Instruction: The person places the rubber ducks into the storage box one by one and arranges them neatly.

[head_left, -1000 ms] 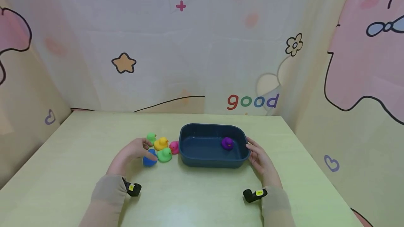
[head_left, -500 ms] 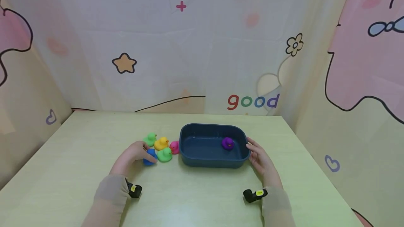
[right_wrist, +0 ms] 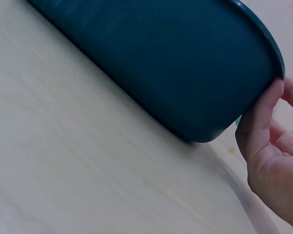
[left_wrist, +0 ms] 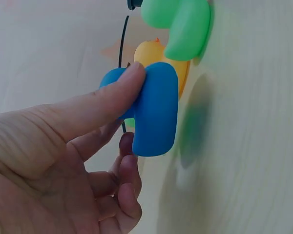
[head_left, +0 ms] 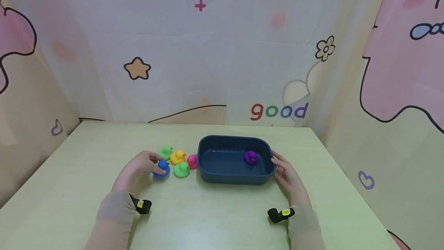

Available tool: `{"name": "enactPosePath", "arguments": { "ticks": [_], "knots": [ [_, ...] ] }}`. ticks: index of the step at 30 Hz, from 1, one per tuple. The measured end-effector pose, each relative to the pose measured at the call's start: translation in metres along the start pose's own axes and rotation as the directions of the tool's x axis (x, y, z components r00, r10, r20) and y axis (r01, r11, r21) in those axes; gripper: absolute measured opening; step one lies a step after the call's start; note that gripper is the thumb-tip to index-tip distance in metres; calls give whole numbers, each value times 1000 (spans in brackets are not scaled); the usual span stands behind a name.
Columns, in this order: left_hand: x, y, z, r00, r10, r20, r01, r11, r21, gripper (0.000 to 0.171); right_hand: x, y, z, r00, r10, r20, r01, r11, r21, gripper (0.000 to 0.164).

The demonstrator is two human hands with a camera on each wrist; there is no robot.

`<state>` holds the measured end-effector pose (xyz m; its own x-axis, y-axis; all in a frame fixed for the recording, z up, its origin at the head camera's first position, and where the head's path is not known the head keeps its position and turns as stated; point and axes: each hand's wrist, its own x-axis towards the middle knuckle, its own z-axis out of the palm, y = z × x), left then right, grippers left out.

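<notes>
My left hand [head_left: 140,165] pinches a blue rubber duck [left_wrist: 157,114] between thumb and fingers; the duck's shadow falls on the tabletop beside it in the left wrist view. Just beyond it are a green duck [head_left: 165,152], a yellow duck [head_left: 178,157], a second green duck [head_left: 182,169] and a pink duck [head_left: 192,161]. A dark blue rectangular bin [head_left: 222,176] stands to their right with a purple duck [head_left: 251,157] inside. Against the bin's right end, near the rim, rest the fingertips of my right hand [head_left: 288,174], its fingers lightly bent.
The pink duck sits right by the bin's left wall. A pale wooden table [head_left: 208,215] carries everything, with a printed cloth backdrop [head_left: 222,49] behind and at both sides. A small black camera is strapped to each wrist.
My left hand has closed its fingers on the blue duck and shifted it slightly left, away from the near green duck. The right hand stays at the bin's end.
</notes>
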<state>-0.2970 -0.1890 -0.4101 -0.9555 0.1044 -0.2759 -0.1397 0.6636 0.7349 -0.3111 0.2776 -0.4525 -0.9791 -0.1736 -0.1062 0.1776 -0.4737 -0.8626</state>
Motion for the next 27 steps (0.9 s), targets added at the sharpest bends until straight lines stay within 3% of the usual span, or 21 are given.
{"name": "enactPosePath", "arguments": {
  "ticks": [14,22,27],
  "knots": [
    [6,-5,3,998,59,36,-57,996,-66,45,2,1,-3,999,-17,29,17,1000,-1,38],
    [6,-5,3,996,72,48,-70,997,-36,45,2,1,-2,1000,-18,6,18,1000,-12,37],
    [3,-4,1,999,47,10,-47,999,-9,51,2,2,-1,1000,-11,-14,11,1000,-14,38]
  ]
}}
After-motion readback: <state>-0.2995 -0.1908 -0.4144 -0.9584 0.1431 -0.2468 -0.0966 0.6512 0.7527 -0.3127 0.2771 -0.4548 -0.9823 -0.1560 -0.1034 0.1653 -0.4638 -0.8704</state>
